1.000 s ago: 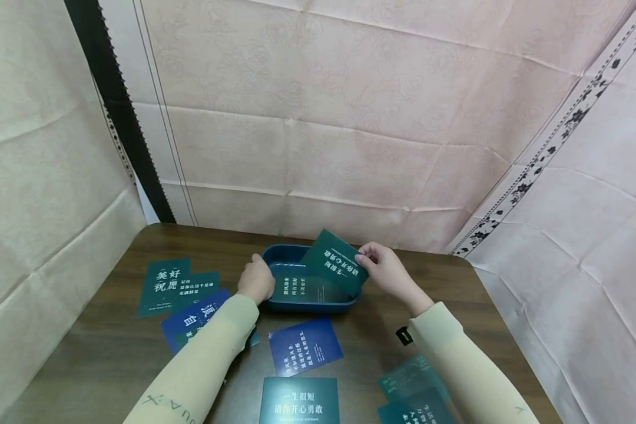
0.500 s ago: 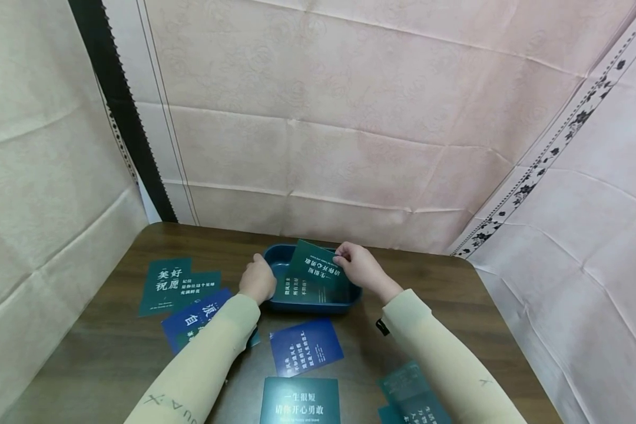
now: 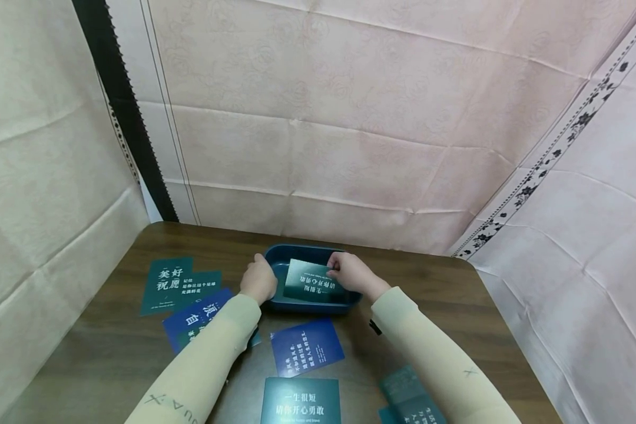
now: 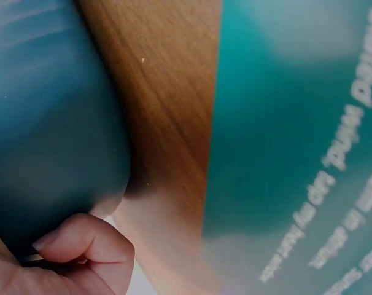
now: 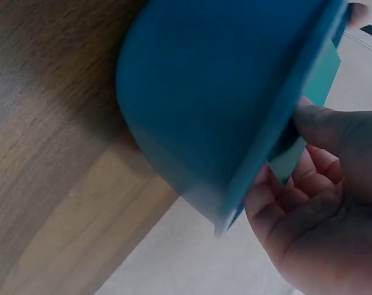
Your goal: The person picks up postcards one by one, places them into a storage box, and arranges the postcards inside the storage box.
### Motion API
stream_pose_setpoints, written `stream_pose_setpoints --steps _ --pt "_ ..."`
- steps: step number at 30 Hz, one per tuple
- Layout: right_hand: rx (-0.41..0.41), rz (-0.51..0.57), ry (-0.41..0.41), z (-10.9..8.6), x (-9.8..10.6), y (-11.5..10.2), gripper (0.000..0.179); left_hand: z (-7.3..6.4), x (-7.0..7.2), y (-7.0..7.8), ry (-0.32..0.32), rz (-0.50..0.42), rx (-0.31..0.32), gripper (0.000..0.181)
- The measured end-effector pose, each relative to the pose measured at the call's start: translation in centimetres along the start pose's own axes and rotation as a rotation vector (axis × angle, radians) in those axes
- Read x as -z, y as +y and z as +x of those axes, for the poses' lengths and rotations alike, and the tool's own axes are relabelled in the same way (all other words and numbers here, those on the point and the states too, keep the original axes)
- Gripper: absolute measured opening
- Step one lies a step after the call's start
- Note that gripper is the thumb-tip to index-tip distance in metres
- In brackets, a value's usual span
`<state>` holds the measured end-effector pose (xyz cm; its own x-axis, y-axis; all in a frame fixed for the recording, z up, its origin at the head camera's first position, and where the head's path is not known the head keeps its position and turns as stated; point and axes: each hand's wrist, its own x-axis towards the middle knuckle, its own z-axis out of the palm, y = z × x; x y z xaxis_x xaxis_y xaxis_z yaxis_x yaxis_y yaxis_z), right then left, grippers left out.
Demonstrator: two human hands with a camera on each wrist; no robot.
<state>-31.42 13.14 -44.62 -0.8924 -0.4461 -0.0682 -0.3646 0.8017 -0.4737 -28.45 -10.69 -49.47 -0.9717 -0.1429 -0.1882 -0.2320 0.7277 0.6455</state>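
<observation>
A dark blue plastic basin (image 3: 281, 253) stands near the table's back edge. My left hand (image 3: 258, 280) grips its left end; in the left wrist view the thumb (image 4: 81, 243) is bent against the basin wall (image 4: 51, 123). My right hand (image 3: 352, 272) pinches a green card (image 3: 310, 280) by its right edge, inside the basin's rim. The card carries white printed characters and catches a sheen of light. In the right wrist view the basin wall (image 5: 204, 92) covers most of the card (image 5: 324, 74), and the thumb lies at its edge.
A blue card (image 3: 307, 347) lies in front of the basin, a green card (image 3: 300, 406) nearer. Overlapping green and blue cards (image 3: 164, 288) lie left, partly under the left sleeve. More green cards (image 3: 410, 394) lie right. A pale cloth wall (image 3: 318, 147) rises behind the table.
My right hand has moved left and slightly down, bringing the green card from over the basin's right end to a flatter position inside it. The left hand has stayed on the basin.
</observation>
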Motion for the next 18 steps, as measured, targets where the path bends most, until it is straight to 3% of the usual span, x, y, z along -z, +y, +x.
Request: stream_pose_setpoints --steps 11,18 --pt "-0.031 -0.229 -0.094 0.5 -1.6 0.0 0.037 -0.1 0.0 -0.1 0.007 -0.003 -0.013 0.065" --pt "-0.022 -0.287 -0.111 0.6 -2.1 0.1 0.043 -0.1 0.0 0.0 0.01 -0.006 -0.014 0.063"
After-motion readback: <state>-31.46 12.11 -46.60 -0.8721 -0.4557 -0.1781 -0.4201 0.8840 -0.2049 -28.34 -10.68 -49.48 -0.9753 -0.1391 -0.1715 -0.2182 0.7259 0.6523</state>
